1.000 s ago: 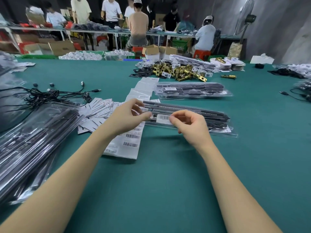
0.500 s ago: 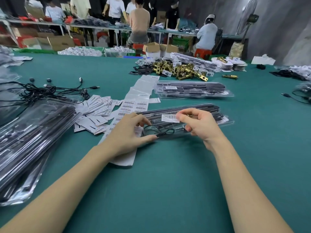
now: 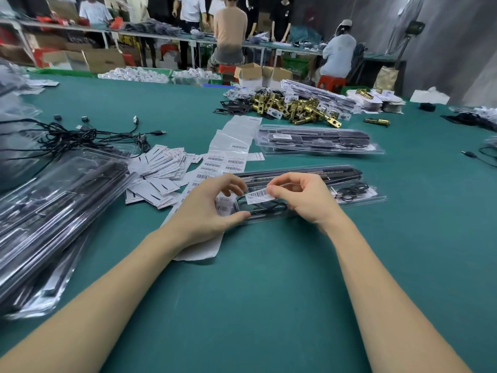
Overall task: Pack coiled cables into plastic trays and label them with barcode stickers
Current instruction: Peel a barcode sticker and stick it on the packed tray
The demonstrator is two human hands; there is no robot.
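Note:
A clear plastic tray (image 3: 357, 196) holding a coiled black cable (image 3: 265, 205) lies across the green table in front of me. My right hand (image 3: 304, 199) pinches a white barcode sticker (image 3: 259, 196) just above the tray's left part. My left hand (image 3: 207, 211) grips the tray's left end, thumb on its near edge, fingers curled over the top. A backing sheet of barcode stickers (image 3: 223, 160) runs under my left hand toward the far side.
A stack of packed trays (image 3: 317, 140) lies further back. Loose black cables (image 3: 70, 135) and a pile of clear trays (image 3: 53, 205) are at left, beside white cards (image 3: 161, 176). Brass lock parts (image 3: 295, 107) sit beyond. People work at far tables.
The tray has been drawn nearer to me. My right hand has brought the barcode sticker down over the tray's left part, and my left hand now grips the tray's end.

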